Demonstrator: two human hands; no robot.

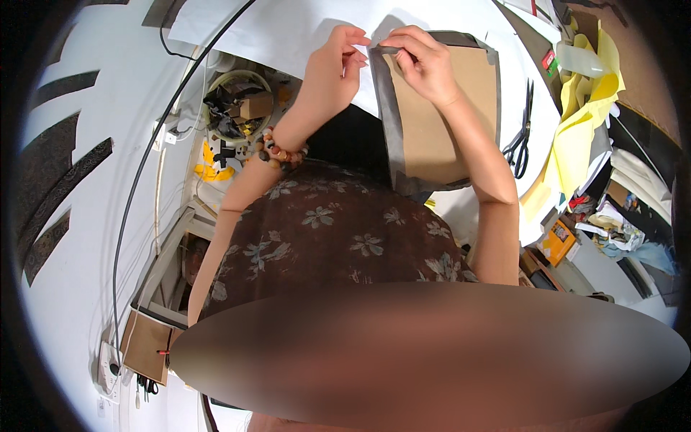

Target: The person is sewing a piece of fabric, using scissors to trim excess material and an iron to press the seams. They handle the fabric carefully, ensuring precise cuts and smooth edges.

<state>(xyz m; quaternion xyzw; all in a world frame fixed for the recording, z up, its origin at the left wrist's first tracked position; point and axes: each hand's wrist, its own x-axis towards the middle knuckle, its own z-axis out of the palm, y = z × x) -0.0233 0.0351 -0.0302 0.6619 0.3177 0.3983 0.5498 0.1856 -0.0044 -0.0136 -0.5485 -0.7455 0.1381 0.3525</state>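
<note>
A tan board (453, 137) with dark grey material folded over its borders (389, 122) lies at the centre right. My right hand (425, 65) is at its upper left corner, thumb and index finger pinched on the dark edging. My left hand (338, 68), with a bead bracelet on the wrist, is just left of that corner, fingers curled but apart, with nothing visible in them. Black scissors (522, 137) lie right of the board on white paper (273, 29).
A bin of scraps (237, 104) stands at left below the paper. A black cable (158, 140) runs down the left side. Crumpled yellow sheets (583, 115) lie at the right, near a cluttered area with an orange item (558, 241). A power strip (109, 371) is at lower left.
</note>
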